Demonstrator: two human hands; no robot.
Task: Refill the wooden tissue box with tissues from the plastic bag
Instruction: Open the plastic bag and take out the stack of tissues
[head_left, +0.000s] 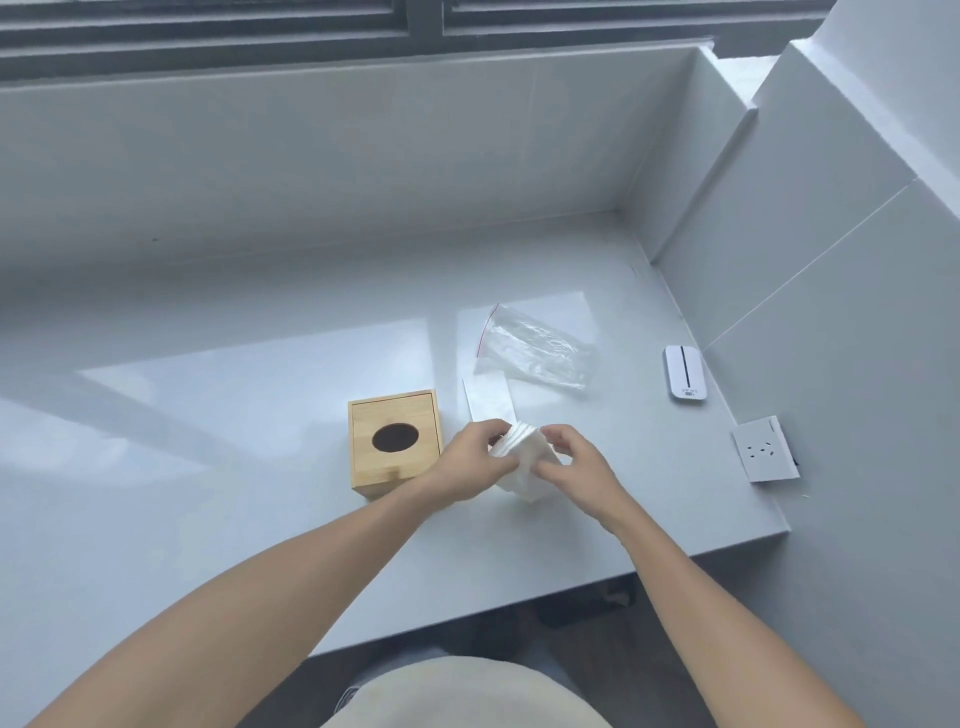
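A square wooden tissue box (396, 441) with a dark oval hole in its lid stands on the white counter (208, 467). Just right of it, a stack of white tissues (519, 457) is held between both hands above the counter. My left hand (470, 460) grips the stack's left side and my right hand (571, 460) grips its right side. The clear plastic bag (535, 353) with a red zip edge lies flat and looks empty behind the hands. A single white sheet (488, 397) lies between the bag and the hands.
A white pocket device (685, 371) lies at the right near the wall. A white wall socket (764, 449) sits low on the right wall. The counter's front edge runs below my forearms, and a window ledge rises behind.
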